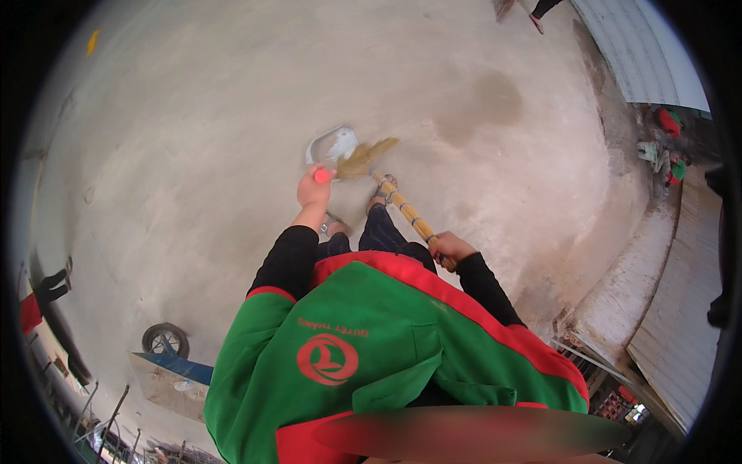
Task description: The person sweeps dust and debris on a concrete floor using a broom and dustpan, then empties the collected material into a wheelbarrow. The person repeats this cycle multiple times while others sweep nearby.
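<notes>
My left hand (311, 193) is closed round a handle seen end-on, its round red tip (321, 176) showing above my fingers. Just beyond that hand a pale grey-white dustpan (340, 143) rests on the floor; its handle is mostly hidden behind my hand. My right hand (451, 247) grips the upper end of a straw broom (410, 213) with a yellow handle bound in dark bands. The handle slopes down to the left, and the slightly blurred tan bristles (365, 158) lie at the dustpan's right side.
My sandalled feet (379, 193) stand close behind the broom head on the concrete floor (232, 116). A wheel (165, 340) and a blue-edged cart (174, 371) are at lower left. Other people (671, 124) are at the right, left and top edges.
</notes>
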`<move>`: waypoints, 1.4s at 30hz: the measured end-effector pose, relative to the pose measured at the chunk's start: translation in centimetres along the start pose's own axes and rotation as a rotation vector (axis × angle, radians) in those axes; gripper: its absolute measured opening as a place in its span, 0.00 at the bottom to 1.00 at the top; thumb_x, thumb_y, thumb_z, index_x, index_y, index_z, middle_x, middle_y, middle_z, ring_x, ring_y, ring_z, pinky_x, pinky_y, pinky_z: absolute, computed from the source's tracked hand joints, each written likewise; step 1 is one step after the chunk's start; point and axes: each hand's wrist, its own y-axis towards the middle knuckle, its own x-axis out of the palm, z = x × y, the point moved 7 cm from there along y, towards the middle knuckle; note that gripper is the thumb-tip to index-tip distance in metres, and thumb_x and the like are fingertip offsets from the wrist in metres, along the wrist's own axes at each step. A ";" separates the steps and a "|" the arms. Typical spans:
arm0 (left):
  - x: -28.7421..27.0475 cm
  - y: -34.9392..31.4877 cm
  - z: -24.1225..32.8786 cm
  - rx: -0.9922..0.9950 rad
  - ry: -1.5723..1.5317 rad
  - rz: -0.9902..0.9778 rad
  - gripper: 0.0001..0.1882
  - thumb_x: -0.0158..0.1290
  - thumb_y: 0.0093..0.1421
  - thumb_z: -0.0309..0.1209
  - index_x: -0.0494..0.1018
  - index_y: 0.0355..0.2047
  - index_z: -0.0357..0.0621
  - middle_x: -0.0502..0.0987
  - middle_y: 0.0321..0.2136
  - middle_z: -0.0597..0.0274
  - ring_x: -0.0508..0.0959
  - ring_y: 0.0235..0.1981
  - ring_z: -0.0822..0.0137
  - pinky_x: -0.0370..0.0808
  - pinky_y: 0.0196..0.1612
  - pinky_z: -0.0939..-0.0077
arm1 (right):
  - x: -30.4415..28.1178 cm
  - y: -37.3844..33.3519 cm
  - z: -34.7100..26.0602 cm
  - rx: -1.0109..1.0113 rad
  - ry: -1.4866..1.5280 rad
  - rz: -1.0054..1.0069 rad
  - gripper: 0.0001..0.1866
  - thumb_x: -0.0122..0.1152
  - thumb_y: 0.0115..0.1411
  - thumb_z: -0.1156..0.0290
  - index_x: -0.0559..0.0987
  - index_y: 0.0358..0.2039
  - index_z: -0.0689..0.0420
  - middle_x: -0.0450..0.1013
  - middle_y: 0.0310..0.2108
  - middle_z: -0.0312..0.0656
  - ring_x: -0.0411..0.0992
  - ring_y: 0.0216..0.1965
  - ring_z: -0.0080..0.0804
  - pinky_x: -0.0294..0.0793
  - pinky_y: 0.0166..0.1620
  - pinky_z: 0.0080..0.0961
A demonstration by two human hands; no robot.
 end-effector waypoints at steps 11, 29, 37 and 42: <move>-0.8 -0.4 0.0 0.071 0.009 0.008 0.20 0.60 0.46 0.45 0.73 0.38 0.53 0.77 0.35 0.60 0.76 0.39 0.57 0.71 0.40 0.67 | -8.4 -5.3 -0.7 -0.163 0.241 0.113 0.08 0.56 0.42 0.77 0.72 0.26 0.61 0.68 0.16 0.38 0.66 0.13 0.24 0.66 0.16 0.22; -0.3 0.4 -0.9 0.043 0.036 -0.056 0.21 0.60 0.45 0.47 0.73 0.39 0.55 0.76 0.37 0.60 0.75 0.40 0.58 0.70 0.41 0.67 | 0.2 -7.6 1.9 -0.100 0.370 -0.053 0.11 0.56 0.40 0.77 0.72 0.28 0.63 0.67 0.16 0.36 0.65 0.12 0.21 0.66 0.15 0.19; -0.3 -0.2 -0.9 0.057 0.035 -0.068 0.22 0.60 0.45 0.46 0.73 0.40 0.55 0.76 0.38 0.61 0.75 0.41 0.59 0.70 0.42 0.68 | -7.5 -5.5 8.5 -0.085 0.587 0.286 0.06 0.53 0.43 0.76 0.70 0.24 0.62 0.66 0.14 0.38 0.64 0.11 0.25 0.66 0.15 0.24; -0.6 -0.3 -1.1 0.073 0.079 -0.094 0.22 0.59 0.46 0.46 0.73 0.40 0.55 0.76 0.38 0.61 0.75 0.41 0.60 0.70 0.42 0.69 | -11.0 4.9 7.9 -0.072 0.885 0.328 0.05 0.52 0.44 0.77 0.66 0.21 0.59 0.62 0.12 0.36 0.63 0.10 0.27 0.64 0.13 0.24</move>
